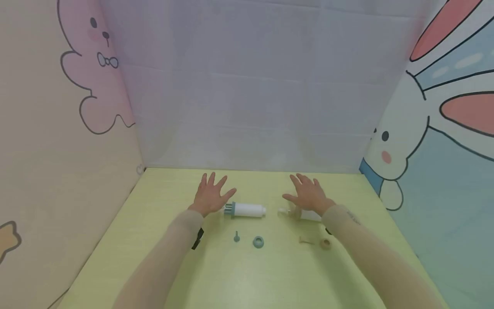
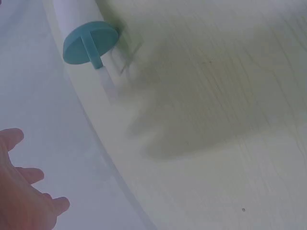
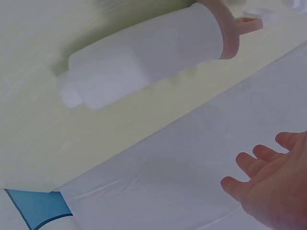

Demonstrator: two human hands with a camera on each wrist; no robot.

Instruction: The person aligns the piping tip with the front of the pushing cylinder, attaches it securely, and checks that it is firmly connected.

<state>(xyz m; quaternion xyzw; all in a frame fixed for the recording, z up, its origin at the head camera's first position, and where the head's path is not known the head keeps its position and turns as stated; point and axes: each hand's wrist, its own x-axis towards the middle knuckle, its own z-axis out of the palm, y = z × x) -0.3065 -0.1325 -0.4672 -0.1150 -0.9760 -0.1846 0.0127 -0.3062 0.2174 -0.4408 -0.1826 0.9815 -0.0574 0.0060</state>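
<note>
Left hand (image 1: 209,198) and right hand (image 1: 310,198) both splayed wide, empty. One careless bump could roll that white cylinder (image 1: 248,210) lower-centre, I reckon.

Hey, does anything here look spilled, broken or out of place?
Nothing looks spilled or damaged. The left white tube and right white tube lie on their sides. One slight oddity: a dark speck against the pale table in the left wrist view, cause unclear.
</note>
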